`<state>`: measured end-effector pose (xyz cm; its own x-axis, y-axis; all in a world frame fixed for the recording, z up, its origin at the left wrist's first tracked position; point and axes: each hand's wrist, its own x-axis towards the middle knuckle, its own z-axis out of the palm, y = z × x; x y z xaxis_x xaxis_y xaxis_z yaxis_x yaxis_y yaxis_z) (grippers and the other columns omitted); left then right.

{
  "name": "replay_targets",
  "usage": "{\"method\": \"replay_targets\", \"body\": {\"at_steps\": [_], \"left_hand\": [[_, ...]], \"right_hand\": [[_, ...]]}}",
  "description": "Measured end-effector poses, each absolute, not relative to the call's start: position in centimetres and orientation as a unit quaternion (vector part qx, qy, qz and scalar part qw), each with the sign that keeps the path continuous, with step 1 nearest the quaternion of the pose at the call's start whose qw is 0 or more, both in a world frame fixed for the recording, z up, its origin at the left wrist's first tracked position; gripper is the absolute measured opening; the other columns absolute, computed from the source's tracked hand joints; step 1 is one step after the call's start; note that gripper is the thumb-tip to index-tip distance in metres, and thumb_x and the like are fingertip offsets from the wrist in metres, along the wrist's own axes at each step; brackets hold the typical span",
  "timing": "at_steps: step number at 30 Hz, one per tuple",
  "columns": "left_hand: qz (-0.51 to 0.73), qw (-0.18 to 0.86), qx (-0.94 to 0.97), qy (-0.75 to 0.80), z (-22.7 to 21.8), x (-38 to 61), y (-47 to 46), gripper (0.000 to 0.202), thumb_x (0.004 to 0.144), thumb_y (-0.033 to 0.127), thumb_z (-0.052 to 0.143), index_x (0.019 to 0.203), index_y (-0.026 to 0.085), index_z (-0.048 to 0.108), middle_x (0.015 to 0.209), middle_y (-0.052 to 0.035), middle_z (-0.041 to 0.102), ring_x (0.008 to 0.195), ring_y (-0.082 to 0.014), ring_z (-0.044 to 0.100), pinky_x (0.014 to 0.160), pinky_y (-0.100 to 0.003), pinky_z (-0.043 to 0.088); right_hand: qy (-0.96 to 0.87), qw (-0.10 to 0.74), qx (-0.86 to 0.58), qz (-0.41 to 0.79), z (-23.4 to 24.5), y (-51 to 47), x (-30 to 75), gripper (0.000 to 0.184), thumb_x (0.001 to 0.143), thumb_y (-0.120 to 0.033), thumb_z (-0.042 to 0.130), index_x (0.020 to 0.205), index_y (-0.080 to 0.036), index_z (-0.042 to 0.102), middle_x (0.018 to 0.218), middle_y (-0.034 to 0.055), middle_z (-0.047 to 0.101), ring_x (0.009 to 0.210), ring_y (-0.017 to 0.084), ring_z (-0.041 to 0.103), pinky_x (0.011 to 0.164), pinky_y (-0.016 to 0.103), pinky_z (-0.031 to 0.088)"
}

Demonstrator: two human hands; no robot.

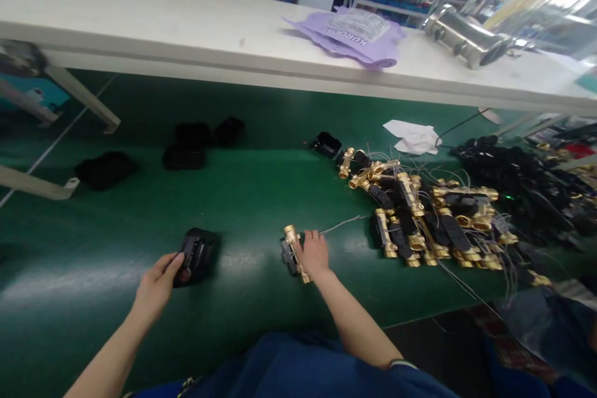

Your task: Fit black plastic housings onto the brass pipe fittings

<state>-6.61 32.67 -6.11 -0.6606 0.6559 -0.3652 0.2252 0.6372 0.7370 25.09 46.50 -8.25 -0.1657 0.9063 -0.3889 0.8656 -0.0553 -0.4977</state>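
My left hand point(158, 283) grips the near edge of a black plastic housing point(200, 254), thumb on top, above the green surface at left. To the right of it, my right hand point(314, 253) is closed around a brass pipe fitting point(292, 237) that has a dark block along its side. A thin grey cable point(342, 223) runs out from beside that hand to the right. Further right lies a heap of similar brass fittings point(410, 193) with black blocks and loose wires.
Several black housings point(184, 157) lie farther back on the green surface point(252, 180). A white shelf point(186, 25) crosses above, bearing a purple bag point(354, 34) and a shiny metal pipe piece point(466, 37). A white cloth point(415, 137) and dark tangled parts point(513, 180) lie at right.
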Motion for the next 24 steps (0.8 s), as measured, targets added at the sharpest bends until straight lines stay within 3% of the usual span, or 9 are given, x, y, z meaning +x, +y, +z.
{"method": "replay_targets", "body": {"at_steps": [2,4,8,13,17,19,24], "left_hand": [[0.454,0.388,0.172,0.783,-5.6,-4.0,31.4,0.052,0.058,0.061,0.067,0.086,0.017,0.064,0.064,0.0001,0.059,0.063,-0.0180,0.056,0.057,-0.026,0.045],[0.539,0.420,0.103,0.723,-4.6,-1.6,30.7,0.053,0.052,0.057,0.074,0.083,0.015,0.065,0.067,-0.0013,0.062,0.065,-0.0162,0.056,0.056,-0.023,0.044],[0.607,0.445,0.023,0.658,-2.1,1.7,30.2,0.048,0.049,0.049,0.080,0.077,0.013,0.065,0.068,-0.0016,0.063,0.063,-0.0132,0.055,0.056,-0.020,0.042],[0.587,0.432,0.082,0.680,-0.8,3.7,28.9,0.044,0.058,0.053,0.073,0.072,0.014,0.060,0.060,0.0020,0.058,0.052,-0.0096,0.049,0.048,-0.018,0.036],[0.493,0.432,0.206,0.726,-0.4,5.7,27.8,0.044,0.071,0.061,0.057,0.067,0.017,0.054,0.041,0.0047,0.046,0.038,-0.0102,0.040,0.042,-0.021,0.028],[0.454,0.424,0.253,0.742,-0.1,6.6,27.6,0.044,0.075,0.062,0.051,0.068,0.018,0.053,0.040,0.0036,0.048,0.039,-0.0118,0.043,0.043,-0.022,0.030],[0.406,0.369,0.300,0.780,0.1,7.2,27.6,0.043,0.078,0.060,0.046,0.067,0.019,0.051,0.043,0.0024,0.052,0.042,-0.0134,0.048,0.046,-0.022,0.034]], "right_hand": [[-0.600,0.043,-0.652,0.462,-8.8,47.2,25.3,0.029,0.072,-0.030,0.067,0.091,-0.011,0.058,0.095,0.0126,0.061,0.095,0.025,0.056,0.083,0.034,0.040],[-0.533,0.039,-0.636,0.557,-9.4,47.6,25.3,0.022,0.067,-0.026,0.072,0.074,-0.012,0.056,0.071,0.0063,0.060,0.074,0.020,0.059,0.070,0.031,0.043],[-0.476,0.043,-0.604,0.638,-9.7,46.9,24.7,0.027,0.078,-0.027,0.061,0.059,-0.015,0.047,0.047,-0.0013,0.047,0.045,0.012,0.048,0.049,0.025,0.040],[-0.406,0.094,-0.551,0.723,-8.1,43.8,23.1,0.024,0.085,-0.033,0.049,0.070,-0.014,0.050,0.055,-0.0009,0.053,0.047,0.010,0.051,0.051,0.023,0.044],[-0.404,0.206,-0.516,0.727,-6.7,41.6,20.9,0.022,0.080,-0.036,0.055,0.082,-0.014,0.055,0.070,0.0023,0.061,0.062,0.012,0.058,0.058,0.023,0.045],[-0.433,0.242,-0.516,0.698,-6.1,40.9,20.0,0.023,0.076,-0.035,0.059,0.081,-0.013,0.058,0.071,0.0023,0.062,0.066,0.013,0.057,0.058,0.022,0.042],[-0.388,0.176,-0.528,0.735,-5.5,38.9,19.0,0.019,0.076,-0.030,0.062,0.069,-0.012,0.058,0.059,-0.0017,0.056,0.057,0.009,0.051,0.051,0.019,0.035]]}}
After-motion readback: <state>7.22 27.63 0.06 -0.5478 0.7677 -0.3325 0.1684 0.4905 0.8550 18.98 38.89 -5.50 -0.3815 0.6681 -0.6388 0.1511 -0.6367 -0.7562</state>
